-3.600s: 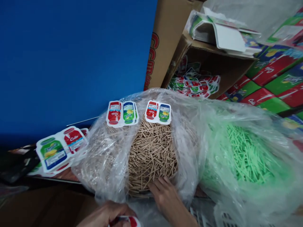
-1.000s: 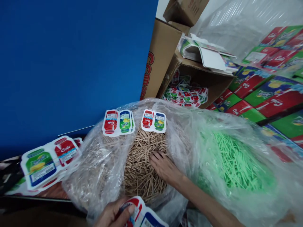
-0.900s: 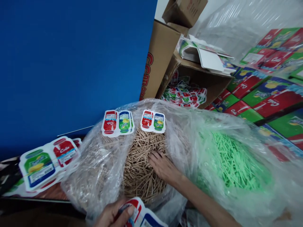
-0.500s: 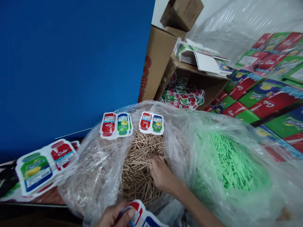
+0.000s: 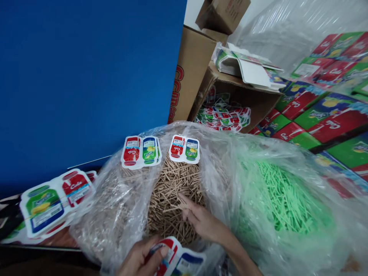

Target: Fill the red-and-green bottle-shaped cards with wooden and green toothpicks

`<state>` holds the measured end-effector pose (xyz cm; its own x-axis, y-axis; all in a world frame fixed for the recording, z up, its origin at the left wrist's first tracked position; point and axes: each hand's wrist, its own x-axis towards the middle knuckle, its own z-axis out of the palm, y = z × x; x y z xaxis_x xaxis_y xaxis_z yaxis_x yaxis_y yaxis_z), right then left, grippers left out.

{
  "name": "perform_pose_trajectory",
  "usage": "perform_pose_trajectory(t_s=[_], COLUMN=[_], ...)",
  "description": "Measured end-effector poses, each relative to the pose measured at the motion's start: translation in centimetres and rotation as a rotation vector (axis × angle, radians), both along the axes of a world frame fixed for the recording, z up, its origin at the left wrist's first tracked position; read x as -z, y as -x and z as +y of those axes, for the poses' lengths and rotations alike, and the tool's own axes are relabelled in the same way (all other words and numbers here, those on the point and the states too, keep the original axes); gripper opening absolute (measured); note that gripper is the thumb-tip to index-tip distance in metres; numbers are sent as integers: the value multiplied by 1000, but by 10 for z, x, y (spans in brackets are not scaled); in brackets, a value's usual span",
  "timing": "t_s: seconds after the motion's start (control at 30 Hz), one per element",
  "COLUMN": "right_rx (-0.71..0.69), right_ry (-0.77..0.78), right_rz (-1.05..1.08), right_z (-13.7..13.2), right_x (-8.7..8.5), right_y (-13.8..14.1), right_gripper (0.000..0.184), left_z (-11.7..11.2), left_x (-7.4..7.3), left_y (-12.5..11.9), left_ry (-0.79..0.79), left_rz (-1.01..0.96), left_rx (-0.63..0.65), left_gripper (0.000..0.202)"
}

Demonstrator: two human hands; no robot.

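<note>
My left hand (image 5: 140, 256), at the bottom edge, grips a jar-shaped double packet (image 5: 184, 263) printed red Cola and blue-green, its lower part cut off by the frame. My right hand (image 5: 202, 220) is over the thin brown sticks (image 5: 174, 184) in an opened clear plastic bag (image 5: 115, 214). Several sticks jut leftward from between its thumb and fingers. Two small groups of similar packets lie at the bag's far side: one pair (image 5: 140, 152) on the left, one packet (image 5: 184, 148) on the right.
To the right lies a bag of bright green sticks (image 5: 287, 195). More large packets (image 5: 56, 203) rest at the left. A blue panel (image 5: 86, 76) rises behind. An open carton (image 5: 244, 84) holds packets, beside stacked printed boxes (image 5: 316, 119).
My right hand has lifted slightly from the brown sticks and moved down and right, with sticks now showing between its fingers. The left hand's packet has come further into view.
</note>
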<state>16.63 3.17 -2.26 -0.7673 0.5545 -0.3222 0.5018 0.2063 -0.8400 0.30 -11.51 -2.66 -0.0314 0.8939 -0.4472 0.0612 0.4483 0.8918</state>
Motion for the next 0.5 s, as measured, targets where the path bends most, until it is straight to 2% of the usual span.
perform_pose_trajectory(t_s=[0.07,0.13,0.2,0.3,0.37,0.5], right_rx=[67,138,186,204,191,227], right_ry=[260,477,613,740,643,239], right_rz=[134,267,358,395,365,334], right_z=[1,-1,-5,-14,-19,-22], right_x=[-2,-1,2,4,4,-2], right_y=[-3,-3,-1,5,7,3], right_gripper=[51,48,45,41,37,34], left_z=[4,12,21,37,46,56], left_x=[-7,-15,-22,-25,-24,-23], left_y=[5,11,16,16,13,9], left_ry=[-60,-206,-336,-393,-410,-430], left_rz=[39,116,198,227,218,191], left_rx=[3,51,117,216,266,278], left_gripper=[42,34,30,27,24,23])
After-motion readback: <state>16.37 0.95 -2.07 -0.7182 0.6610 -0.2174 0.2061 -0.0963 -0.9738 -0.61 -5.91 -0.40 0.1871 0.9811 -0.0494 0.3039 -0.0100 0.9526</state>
